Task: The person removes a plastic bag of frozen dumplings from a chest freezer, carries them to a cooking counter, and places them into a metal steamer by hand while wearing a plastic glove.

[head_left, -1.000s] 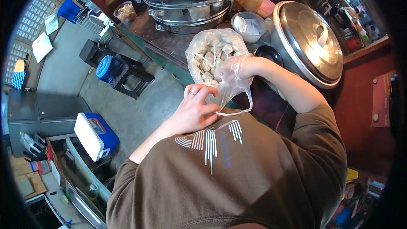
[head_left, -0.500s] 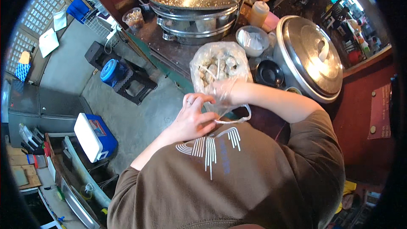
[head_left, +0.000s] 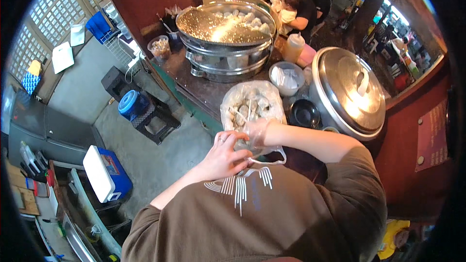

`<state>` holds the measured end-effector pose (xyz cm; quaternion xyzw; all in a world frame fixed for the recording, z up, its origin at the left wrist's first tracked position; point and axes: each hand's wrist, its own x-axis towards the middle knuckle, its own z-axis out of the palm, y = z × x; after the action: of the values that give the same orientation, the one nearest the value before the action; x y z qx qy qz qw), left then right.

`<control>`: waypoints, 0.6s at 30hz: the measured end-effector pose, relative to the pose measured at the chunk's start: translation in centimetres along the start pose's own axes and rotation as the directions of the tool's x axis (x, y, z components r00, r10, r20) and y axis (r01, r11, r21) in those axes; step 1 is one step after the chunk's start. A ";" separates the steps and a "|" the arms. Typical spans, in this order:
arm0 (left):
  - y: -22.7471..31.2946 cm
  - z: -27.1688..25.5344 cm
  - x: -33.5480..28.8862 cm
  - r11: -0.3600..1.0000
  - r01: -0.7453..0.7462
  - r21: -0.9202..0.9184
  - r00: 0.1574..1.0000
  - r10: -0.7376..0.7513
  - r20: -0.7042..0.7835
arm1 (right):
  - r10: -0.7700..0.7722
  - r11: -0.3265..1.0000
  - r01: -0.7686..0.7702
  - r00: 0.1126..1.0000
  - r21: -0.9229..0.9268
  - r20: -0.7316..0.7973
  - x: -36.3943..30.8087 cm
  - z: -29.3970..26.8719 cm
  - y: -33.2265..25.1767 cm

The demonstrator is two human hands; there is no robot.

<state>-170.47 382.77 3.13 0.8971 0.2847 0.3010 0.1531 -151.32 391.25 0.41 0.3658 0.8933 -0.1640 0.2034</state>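
Note:
A clear plastic bag [head_left: 252, 87] with several pale, greyish lumps [head_left: 245, 109] in it, perhaps dumplings, rests on the near part of the counter. Thin whitish strips lie among the lumps. My left hand [head_left: 225, 153], a ring on one finger, has its fingers curled around the gathered near edge of the bag. My right hand [head_left: 258, 131] reaches across from the right into the bag's mouth; clear film covers it, and its fingers are hidden. A white loop handle [head_left: 281, 156] hangs beneath my right wrist.
Beyond the bag stands a stacked metal steamer [head_left: 228, 60], its lid partly aside over pale dumplings. A large lidded pot [head_left: 347, 92], black bowls [head_left: 305, 113], a plastic tub [head_left: 286, 78] and a squeeze bottle [head_left: 294, 47] crowd the right. Left are a stool [head_left: 155, 121] and cooler [head_left: 107, 172].
My view has tilted up, so the counter things sit lower and people behind the steamer show more. Both hands remain at the bag, the right one still at its mouth.

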 end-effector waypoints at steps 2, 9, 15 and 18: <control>-0.4 0.1 -0.1 1.000 0.016 0.001 1.000 -0.016 -0.018 | -0.123 0.990 0.133 0.979 0.050 -0.160 -1.1 2.2 2.4; -2.0 -1.1 0.1 0.998 0.036 -0.050 0.999 -0.034 0.033 | 0.010 0.974 -0.036 0.993 0.222 0.115 -1.6 -1.0 2.5; -4.2 -2.3 0.1 0.989 0.039 -0.141 0.997 -0.047 -0.054 | 0.206 0.821 -0.248 0.969 0.514 0.138 -4.2 -8.0 5.3; -5.5 -2.6 0.1 0.979 0.018 -0.202 0.991 -0.044 -0.129 | 0.003 0.158 0.301 0.952 0.940 -0.305 -4.4 -8.9 9.0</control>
<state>-174.35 387.47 2.73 0.8506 0.2765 0.3847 0.2280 -144.14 398.72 8.89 0.3365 0.6266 -0.6727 -0.2039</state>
